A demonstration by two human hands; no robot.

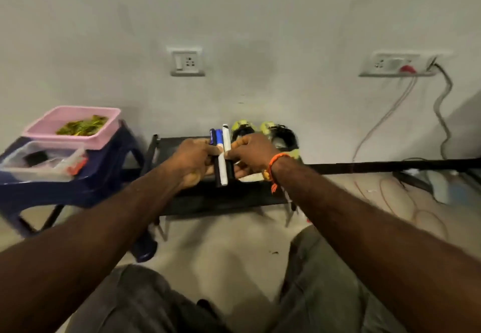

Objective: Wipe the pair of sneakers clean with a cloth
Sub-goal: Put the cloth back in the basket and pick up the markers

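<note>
A pair of black and yellow-green sneakers (pixel 263 132) stands at the back right of a low black table (pixel 182 197), against the wall. My left hand (pixel 194 162) and my right hand (pixel 250 154) meet above the table and together grip a bundle of markers (pixel 222 150), blue, black and white, held upright between them. My right wrist wears an orange thread band. The right hand hides the front of the sneakers. No cloth is in view.
A blue plastic stool (pixel 86 176) stands at the left, carrying a pink tray (pixel 52 121) of green leaves and a clear box (pixel 41 161). Wall sockets (pixel 187 62) and hanging cables (pixel 440 114) are at the right. My knees are at the bottom.
</note>
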